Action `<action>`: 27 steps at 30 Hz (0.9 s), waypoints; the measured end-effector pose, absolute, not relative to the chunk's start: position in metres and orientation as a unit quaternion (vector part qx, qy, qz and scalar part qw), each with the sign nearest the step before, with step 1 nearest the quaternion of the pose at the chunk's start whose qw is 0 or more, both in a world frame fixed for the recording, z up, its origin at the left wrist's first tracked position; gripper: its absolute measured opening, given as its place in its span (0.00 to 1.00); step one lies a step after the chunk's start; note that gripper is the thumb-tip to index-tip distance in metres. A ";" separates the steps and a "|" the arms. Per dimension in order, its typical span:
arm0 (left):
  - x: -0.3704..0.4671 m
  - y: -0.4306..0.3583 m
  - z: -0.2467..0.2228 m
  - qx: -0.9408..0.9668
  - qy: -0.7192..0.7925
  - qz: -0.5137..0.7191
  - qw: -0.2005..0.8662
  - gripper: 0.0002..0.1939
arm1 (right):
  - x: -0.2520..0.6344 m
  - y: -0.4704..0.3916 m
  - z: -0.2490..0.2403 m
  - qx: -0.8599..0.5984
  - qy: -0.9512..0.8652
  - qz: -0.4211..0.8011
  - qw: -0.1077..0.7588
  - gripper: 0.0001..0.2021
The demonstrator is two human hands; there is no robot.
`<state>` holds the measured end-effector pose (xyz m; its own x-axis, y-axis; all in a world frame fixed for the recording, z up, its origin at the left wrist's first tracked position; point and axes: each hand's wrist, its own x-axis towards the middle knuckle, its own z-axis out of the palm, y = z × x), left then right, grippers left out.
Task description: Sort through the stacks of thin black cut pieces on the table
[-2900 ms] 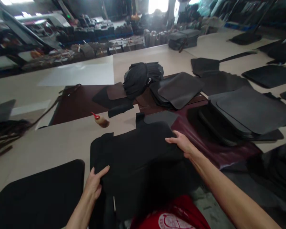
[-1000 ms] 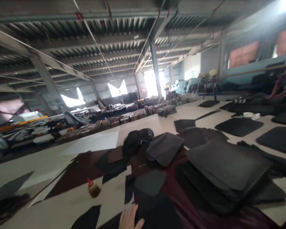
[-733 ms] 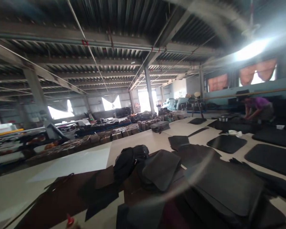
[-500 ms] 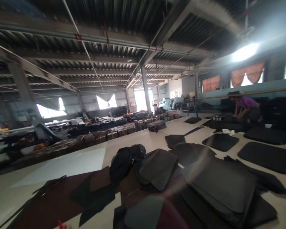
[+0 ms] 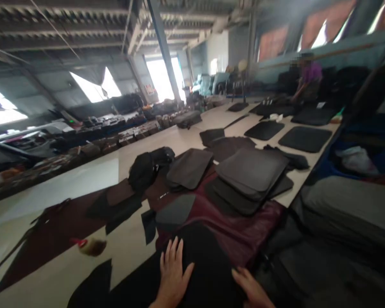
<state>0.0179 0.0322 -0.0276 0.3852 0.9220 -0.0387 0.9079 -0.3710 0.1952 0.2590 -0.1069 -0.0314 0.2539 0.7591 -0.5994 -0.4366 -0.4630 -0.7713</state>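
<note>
A black sheet [image 5: 208, 256] of fabric or leather-like material lies in front of me at the near edge of the table. My left hand [image 5: 173, 273] rests flat on it, fingers stretched and a little apart. At the sheet's right edge, my right hand [image 5: 252, 286] grips the border; some of its fingers are hidden. Beyond the sheet is wine-red material [image 5: 227, 233], partly under a stack of dark rounded panels [image 5: 250, 171]. Left of my hands lies a yellowish bottle with a red tip [image 5: 92, 247].
Black bundled material [image 5: 150, 169] and more dark panels [image 5: 265, 129] lie along the pale table [image 5: 128, 252]. A person in a purple top [image 5: 311, 72] bends at the far right. Large grey-covered bulk [image 5: 349, 209] stands beside the table's right edge.
The view has tilted downward and swung right. Both my hands and the black sheet under them have come into view, and the bottle now shows fully.
</note>
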 end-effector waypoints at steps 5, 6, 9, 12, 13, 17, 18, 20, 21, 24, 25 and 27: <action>0.028 -0.049 -0.020 0.848 0.498 0.049 0.172 0.34 | 0.272 -0.122 -0.039 -0.530 -0.083 0.694 0.480 0.24; 0.029 -0.061 -0.020 0.849 0.495 0.044 0.183 0.36 | 0.274 -0.123 -0.038 -0.518 -0.081 0.708 0.473 0.23; 0.032 -0.086 -0.017 0.846 0.493 0.026 0.202 0.47 | 0.277 -0.122 -0.034 -0.516 -0.063 0.728 0.448 0.21; 0.037 -0.099 -0.016 0.836 0.504 0.001 0.217 0.60 | 0.274 -0.119 -0.030 -0.514 -0.040 0.735 0.441 0.18; 0.039 -0.102 -0.016 0.834 0.506 -0.007 0.221 0.62 | 0.272 -0.117 -0.027 -0.507 -0.036 0.738 0.443 0.17; 0.046 -0.110 -0.020 0.821 0.529 0.022 0.214 0.57 | 0.263 -0.102 -0.005 -0.471 -0.059 0.759 0.446 0.16; 0.047 -0.111 -0.022 0.815 0.538 0.046 0.211 0.52 | 0.260 -0.097 0.002 -0.458 -0.076 0.766 0.444 0.16; 0.049 -0.112 -0.023 0.793 0.560 0.101 0.218 0.40 | 0.255 -0.086 0.016 -0.432 -0.120 0.780 0.437 0.18; 0.050 -0.112 -0.022 0.778 0.569 0.132 0.230 0.34 | 0.253 -0.080 0.021 -0.421 -0.142 0.786 0.431 0.19; 0.054 -0.110 -0.013 0.718 0.595 0.219 0.289 0.21 | 0.250 -0.067 0.029 -0.415 -0.183 0.797 0.399 0.20; 0.055 -0.109 -0.009 0.686 0.608 0.245 0.317 0.19 | 0.250 -0.064 0.030 -0.421 -0.192 0.797 0.389 0.20; 0.055 -0.105 -0.002 0.602 0.633 0.288 0.392 0.16 | 0.251 -0.060 0.030 -0.433 -0.220 0.791 0.373 0.20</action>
